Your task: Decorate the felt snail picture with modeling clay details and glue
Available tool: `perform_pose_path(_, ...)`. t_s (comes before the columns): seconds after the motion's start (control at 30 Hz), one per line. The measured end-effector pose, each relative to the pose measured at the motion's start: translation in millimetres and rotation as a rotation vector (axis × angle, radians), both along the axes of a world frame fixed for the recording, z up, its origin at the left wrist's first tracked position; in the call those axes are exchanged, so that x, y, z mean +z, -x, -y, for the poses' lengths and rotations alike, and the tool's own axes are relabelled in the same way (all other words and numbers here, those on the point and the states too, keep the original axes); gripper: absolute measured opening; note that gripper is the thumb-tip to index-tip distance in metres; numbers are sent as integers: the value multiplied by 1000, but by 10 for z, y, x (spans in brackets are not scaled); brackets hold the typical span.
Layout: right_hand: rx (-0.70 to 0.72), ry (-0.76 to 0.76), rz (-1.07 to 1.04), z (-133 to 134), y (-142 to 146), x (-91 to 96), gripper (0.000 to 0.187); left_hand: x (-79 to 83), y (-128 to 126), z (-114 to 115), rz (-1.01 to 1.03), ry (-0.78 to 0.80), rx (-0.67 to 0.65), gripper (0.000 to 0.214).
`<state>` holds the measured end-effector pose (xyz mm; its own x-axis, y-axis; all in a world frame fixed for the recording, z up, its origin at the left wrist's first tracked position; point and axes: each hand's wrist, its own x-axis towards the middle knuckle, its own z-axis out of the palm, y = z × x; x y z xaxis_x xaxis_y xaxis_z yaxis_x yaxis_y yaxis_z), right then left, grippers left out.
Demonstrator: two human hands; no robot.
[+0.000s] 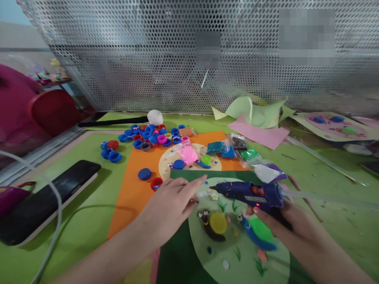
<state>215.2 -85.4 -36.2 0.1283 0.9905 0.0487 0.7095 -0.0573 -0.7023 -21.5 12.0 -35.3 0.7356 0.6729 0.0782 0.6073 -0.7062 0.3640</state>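
The person's right hand (296, 225) has its grip wrapped around the handle of a dark blue plastic glue gun (245, 191), which sits above a rounded light green sheet (213, 252), its nozzle aimed toward the left hand (168, 209). That hand is near the nozzle with its index finger stretched out, though I can't tell whether its grip is closed on anything. Brown-and-yellow (218, 223) and blue-and-green (260, 230) snail figures lie on the sheet, and beyond, on the green surface (349, 221), is a cluster of colourful plastic bottle caps (154, 139).
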Motion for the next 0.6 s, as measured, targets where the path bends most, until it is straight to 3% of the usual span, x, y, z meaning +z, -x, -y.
perform_pose_path(0.4,-18,48,-14,1,24,60,29,11,-28,-10,-31,-88,-51,53)
perform_pose_path(0.6,7,50,-21,-30,48,130,24,-78,24,-41,48,-116,-14,56)
